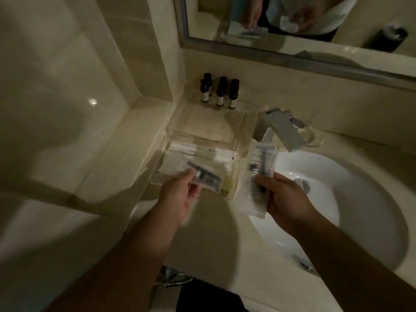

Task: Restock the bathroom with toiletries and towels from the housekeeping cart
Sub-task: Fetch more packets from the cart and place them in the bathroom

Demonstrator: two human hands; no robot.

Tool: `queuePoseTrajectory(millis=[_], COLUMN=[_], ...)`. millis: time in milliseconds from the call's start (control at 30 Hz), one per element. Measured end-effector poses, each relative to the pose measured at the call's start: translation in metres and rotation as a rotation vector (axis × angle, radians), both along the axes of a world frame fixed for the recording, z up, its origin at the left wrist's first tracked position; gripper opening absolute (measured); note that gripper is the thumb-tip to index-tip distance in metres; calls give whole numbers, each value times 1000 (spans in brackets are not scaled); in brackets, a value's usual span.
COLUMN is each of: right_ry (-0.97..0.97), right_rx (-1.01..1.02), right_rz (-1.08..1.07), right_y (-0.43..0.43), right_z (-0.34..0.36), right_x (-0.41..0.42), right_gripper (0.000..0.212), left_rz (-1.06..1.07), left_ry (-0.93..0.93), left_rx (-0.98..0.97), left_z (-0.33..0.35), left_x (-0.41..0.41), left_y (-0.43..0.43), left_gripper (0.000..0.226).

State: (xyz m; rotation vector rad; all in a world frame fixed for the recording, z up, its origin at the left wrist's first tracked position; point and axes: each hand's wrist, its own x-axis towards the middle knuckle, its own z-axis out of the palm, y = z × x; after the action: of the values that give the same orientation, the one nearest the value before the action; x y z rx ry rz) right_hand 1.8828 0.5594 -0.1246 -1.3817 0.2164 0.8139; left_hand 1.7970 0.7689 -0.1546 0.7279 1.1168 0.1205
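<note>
A clear acrylic box (202, 134) stands on the beige counter, left of the sink, with white packets lying in its near half. My left hand (180, 197) pinches a clear sachet with dark contents (203, 177) over the box's near edge. To the right, my right hand (283, 197) grips a stack of white and clear toiletry packets (261, 163), held upright between the box and the basin. Both packets are blurred.
Several small dark bottles (219, 92) with white labels stand in rows behind the box, by the wall. A chrome tap (283, 129) juts over the white basin (360, 199). A framed mirror (292, 52) hangs above. Tiled wall closes the left side.
</note>
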Motion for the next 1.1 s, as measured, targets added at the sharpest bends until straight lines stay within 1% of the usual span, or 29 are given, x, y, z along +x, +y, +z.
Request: queuePoseTrajectory(millis=[100,167,233,300,400,533,633,700,800,900,933,1000,1033,1100], right_ry=[32,36,52,80,99,81,68,61,55,59,52,25,6,-56], right_rx=[-16,-47,-62,-56,-37,-17,-5,-10,-29,-14,-18,-65,-82,-93], right_rz=[-18,-22,-53,-102,-140,-105,-74,-64,-57,-104,-113,-99,-63,73], right_y=[1,1,1,2,7,14,18,22,27,32,34,37,39,42], right_z=[-9,-14,-20,-25,-28,-27,-27,-27,-30,-33,-34,-37,-37,-39], right_x=[8,12,16,21,26,31,36,38,39,39,39,40,41,43], right_gripper=[26,26,26,25,24,24,24,23,23,23,22,22,25,32], left_rz=[-30,-33,-40,-78,-93,-101,-233,-300,-408,-705,-771,-813,-810,-800], left_ry=[19,43,79,104,115,169,278,315,347,391,381,280,208,70], left_rx=[-39,-45,-37,-8,8,90,274,360,373,350,350,343,332,321], left_z=[-19,-26,-33,-40,-47,-63,-76,-78,-64,-41,-34,-25,-22,-17], left_x=[29,46,61,73,85,95,100,100,94,82,78,72,69,64], left_y=[10,14,17,21,24,27,30,32,33,32,32,31,31,29], left_gripper=[15,10,4,2,7,20,23,29,37,52,54,51,47,38])
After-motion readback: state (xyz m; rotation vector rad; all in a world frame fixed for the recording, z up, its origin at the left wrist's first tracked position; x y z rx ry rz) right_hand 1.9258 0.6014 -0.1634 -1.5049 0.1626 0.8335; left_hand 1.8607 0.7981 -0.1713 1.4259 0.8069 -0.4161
